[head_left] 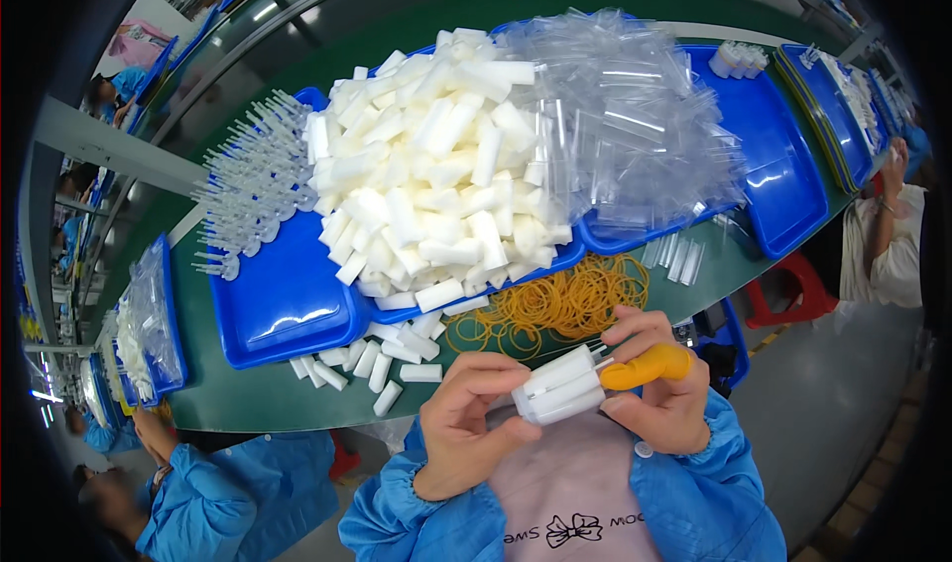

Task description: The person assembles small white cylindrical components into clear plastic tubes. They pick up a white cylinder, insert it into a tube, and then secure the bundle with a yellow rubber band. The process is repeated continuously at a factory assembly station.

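In front of my chest I hold a bundle of white foam sticks [561, 386], seated on a pale plastic base at its left end, with thin prongs showing at the right end. My left hand [474, 431] grips the base end between thumb and fingers. At the other end, my right hand [666, 389] is closed on the bundle, its thumb below and a yellow finger cot [650, 366] on one finger pressing its side. Just beyond lies a heap of tan rubber bands [567, 299]. Several loose foam sticks [382, 364] lie on the green table left of them.
Blue trays [288, 314] on the green table [248, 401] hold a big foam-stick pile [426, 185], clear plastic tubes [625, 126] and pronged plastic pieces [260, 170]. Finished-looking white bundles [738, 59] stand far right. Co-workers sit at both sides; a red stool [793, 292] stands right.
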Available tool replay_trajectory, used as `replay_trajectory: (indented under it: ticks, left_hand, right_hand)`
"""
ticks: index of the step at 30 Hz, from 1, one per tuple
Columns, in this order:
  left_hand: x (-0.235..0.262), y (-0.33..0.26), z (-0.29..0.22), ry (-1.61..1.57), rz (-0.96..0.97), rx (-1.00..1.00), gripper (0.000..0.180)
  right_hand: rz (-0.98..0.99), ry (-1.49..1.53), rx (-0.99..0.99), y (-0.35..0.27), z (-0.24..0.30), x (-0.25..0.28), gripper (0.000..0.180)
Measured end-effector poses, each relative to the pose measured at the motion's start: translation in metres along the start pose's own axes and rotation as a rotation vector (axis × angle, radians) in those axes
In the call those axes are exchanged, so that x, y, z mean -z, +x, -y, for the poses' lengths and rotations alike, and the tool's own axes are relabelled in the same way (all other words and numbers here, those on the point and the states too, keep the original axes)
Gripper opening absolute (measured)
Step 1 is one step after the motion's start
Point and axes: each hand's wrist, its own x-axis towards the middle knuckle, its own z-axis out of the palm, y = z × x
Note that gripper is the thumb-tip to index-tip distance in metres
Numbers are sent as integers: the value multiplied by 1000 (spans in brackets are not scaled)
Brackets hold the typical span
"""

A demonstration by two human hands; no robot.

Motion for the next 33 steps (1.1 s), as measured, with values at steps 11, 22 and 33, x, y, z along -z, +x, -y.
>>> replay_trajectory:
  ticks: [11, 22, 33]
  left_hand:
    - [14, 0, 4, -80, -251, 77, 40]
    - [15, 1, 5, -93, -251, 94, 45]
    - [13, -1, 5, -80, -260, 75, 41]
  right_hand:
    - [-395, -606, -137, 4, -25, 97, 32]
    - [-375, -747, -403, -7, -62, 100, 44]
    - [-529, -64, -258, -5, -40, 76, 36]
